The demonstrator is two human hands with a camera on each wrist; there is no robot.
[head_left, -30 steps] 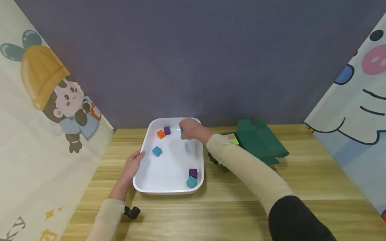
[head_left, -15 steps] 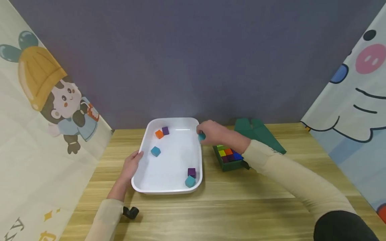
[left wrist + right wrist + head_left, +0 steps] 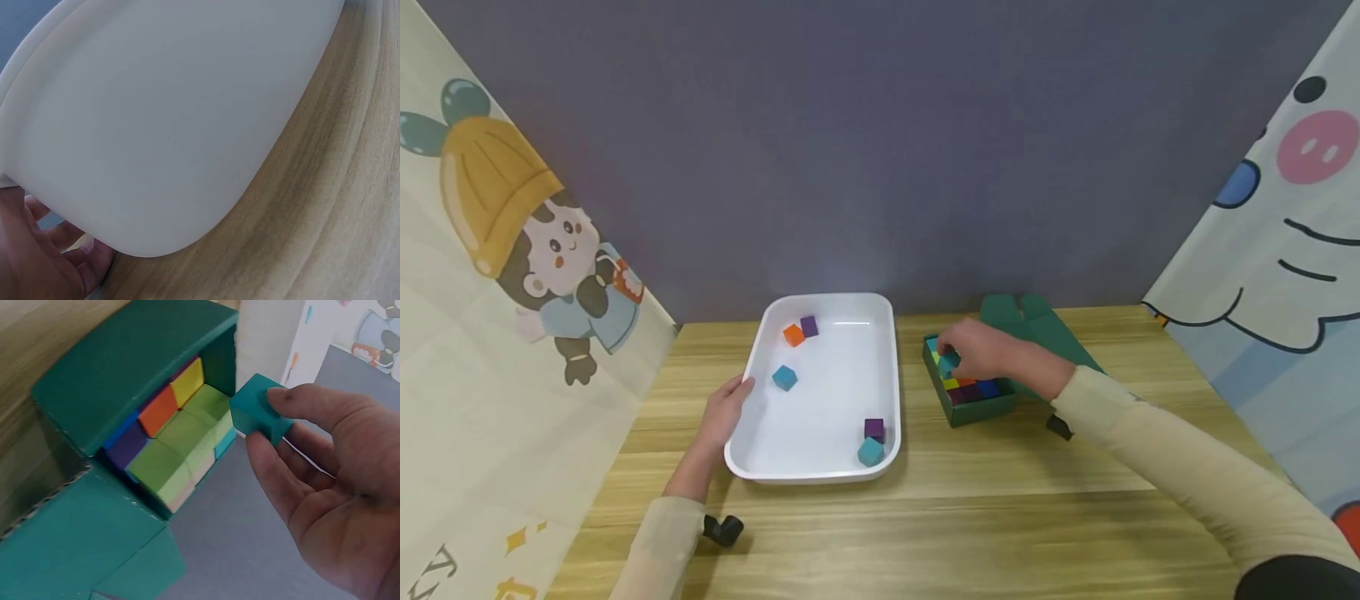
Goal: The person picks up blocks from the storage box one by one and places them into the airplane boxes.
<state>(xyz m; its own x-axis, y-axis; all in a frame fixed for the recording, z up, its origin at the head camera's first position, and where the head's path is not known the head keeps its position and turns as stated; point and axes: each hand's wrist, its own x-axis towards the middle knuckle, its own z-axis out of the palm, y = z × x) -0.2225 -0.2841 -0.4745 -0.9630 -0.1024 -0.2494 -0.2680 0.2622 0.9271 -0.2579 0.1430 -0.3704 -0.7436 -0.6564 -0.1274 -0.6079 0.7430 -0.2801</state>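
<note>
My right hand (image 3: 983,348) pinches a teal cube (image 3: 257,407) between thumb and fingers, over the near-left part of the green cardboard box (image 3: 981,412). In the right wrist view the cube is beside the box's opening, apart from the lime-green blocks (image 3: 181,447) inside. Orange (image 3: 159,414), yellow (image 3: 188,382) and purple blocks also sit in the box. My left hand (image 3: 725,410) grips the left rim of the white tray (image 3: 820,425), thumb on the edge and fingers beneath it. The left wrist view shows the tray's outer wall (image 3: 169,125).
The tray holds an orange cube (image 3: 794,335), purple cubes (image 3: 808,326) and teal cubes (image 3: 785,377). The box's open lid (image 3: 1060,337) spreads behind and right. Both stand on a wooden table (image 3: 955,525) against a grey back wall (image 3: 880,150).
My right hand has carried the teal cube rightward from the tray's far right corner to above the green box. The left hand keeps hold of the tray's rim.
</note>
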